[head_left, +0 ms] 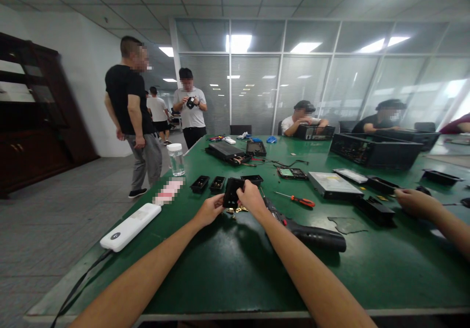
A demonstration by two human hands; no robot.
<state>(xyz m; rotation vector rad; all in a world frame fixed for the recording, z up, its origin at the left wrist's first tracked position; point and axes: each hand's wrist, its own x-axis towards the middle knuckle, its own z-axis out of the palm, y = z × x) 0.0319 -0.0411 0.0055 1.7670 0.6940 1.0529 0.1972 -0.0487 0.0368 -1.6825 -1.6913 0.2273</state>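
Observation:
Between my two hands is a black rectangular piece (231, 191), held tilted above the table with its dark flat side facing me; its exact kind is unclear. Fingers of my left hand (210, 211) grip its left edge. My right hand (251, 197) pinches it from the right, the thumb and fingers closed on it. Small brass-coloured metal parts (241, 209) lie on the table just below. Beyond the hands stand small black open boxes (200, 184) with little metal bits inside. Right of my right hand lies a black power screwdriver (312, 235) with a red switch.
On the green table (176, 279) are a white power bank (131, 226) with a strap, a clear jar (176, 161), an orange-handled screwdriver (301, 201), an optical drive (334, 186) and a computer case (374, 149). A co-worker's hand (414, 203) reaches in from the right.

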